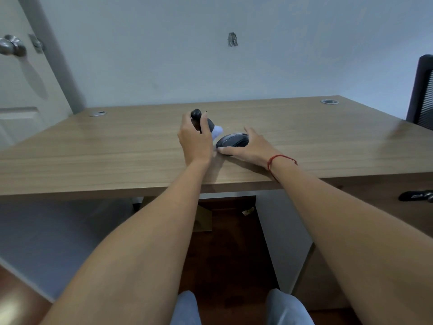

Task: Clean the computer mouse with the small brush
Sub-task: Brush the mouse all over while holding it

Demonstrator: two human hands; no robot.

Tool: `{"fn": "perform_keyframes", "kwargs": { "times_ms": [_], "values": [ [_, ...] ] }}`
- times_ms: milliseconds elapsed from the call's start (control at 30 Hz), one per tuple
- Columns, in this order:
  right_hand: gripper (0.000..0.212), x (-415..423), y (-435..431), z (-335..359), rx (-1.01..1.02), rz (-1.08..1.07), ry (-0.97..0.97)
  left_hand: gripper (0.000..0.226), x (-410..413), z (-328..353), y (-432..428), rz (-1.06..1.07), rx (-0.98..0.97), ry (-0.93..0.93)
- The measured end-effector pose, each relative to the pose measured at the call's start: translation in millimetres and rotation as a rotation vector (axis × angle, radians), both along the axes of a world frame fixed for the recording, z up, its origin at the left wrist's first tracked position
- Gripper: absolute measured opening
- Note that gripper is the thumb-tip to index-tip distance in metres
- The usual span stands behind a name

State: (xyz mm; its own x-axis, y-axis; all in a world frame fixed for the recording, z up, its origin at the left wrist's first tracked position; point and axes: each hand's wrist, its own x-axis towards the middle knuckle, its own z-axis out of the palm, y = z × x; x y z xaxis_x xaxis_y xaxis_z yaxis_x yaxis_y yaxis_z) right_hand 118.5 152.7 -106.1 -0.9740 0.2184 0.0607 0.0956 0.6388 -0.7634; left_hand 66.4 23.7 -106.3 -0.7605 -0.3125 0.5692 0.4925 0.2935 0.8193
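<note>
Left hand (195, 137) grips the brush (202, 120), white bristles seemingly just beside the mouse (232, 140), which the right hand (251, 146) clasps on the table (117, 148).

we count 1 computer mouse (232, 140) | 1 small brush (203, 121) | 2 hands: left hand (196, 137), right hand (254, 146) | 1 desk (117, 146) | 2 cable grommets (98, 113) (329, 101) | 1 door knob (11, 45) | 1 chair (421, 92) | 1 red wrist string (280, 158)
</note>
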Motion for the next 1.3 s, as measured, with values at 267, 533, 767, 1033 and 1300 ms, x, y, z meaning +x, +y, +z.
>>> {"fn": "perform_keyframes", "kwargs": {
  "times_ms": [267,533,767,1033,1300],
  "values": [
    [0.086,-6,-8,-10,0.127,-0.093,0.102,0.020,0,-4,0,0.012,-0.190,-0.050],
    [0.089,-10,-10,-11,0.100,-0.109,0.070,0.021,-2,-7,1,-0.001,-0.251,-0.055],
    [0.102,-14,-8,-16,0.155,-0.139,0.087,0.021,2,-5,5,-0.079,-0.138,0.043],
    [0.087,-17,-4,-18,0.138,-0.094,0.086,0.024,-2,2,0,-0.050,-0.218,0.032],
    [0.089,-17,-5,-18,0.114,-0.104,0.093,0.025,5,7,-2,-0.011,-0.265,0.044]
  ]
}}
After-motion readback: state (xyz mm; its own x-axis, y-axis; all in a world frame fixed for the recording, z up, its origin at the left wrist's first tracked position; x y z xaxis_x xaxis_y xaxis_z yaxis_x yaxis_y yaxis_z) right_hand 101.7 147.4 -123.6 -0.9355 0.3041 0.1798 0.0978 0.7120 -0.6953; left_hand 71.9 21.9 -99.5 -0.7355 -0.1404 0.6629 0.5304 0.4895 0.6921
